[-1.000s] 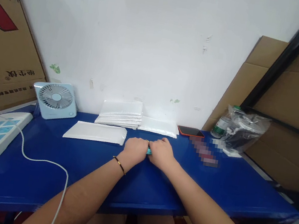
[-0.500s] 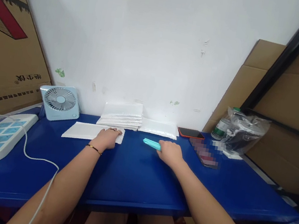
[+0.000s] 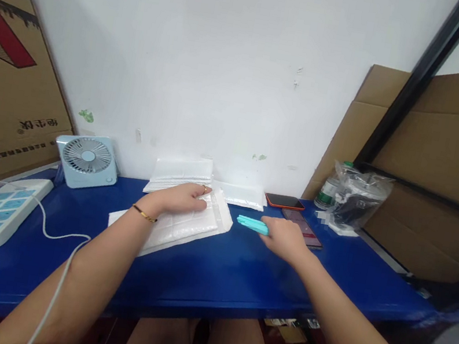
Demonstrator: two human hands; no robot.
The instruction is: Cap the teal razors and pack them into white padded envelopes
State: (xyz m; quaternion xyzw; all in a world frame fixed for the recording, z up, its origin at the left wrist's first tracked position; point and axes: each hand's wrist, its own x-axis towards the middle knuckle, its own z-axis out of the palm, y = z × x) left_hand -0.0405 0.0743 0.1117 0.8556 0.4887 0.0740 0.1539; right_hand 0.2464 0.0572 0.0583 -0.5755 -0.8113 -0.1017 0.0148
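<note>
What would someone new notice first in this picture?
A blue table fills the middle. On it the left hand lies flat on a white mailer, and the right hand holds a teal pen beside it. A small fan stands back left by the wall.

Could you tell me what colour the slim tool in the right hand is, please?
Turquoise: the tool in the right hand shows best in the head view.
</note>
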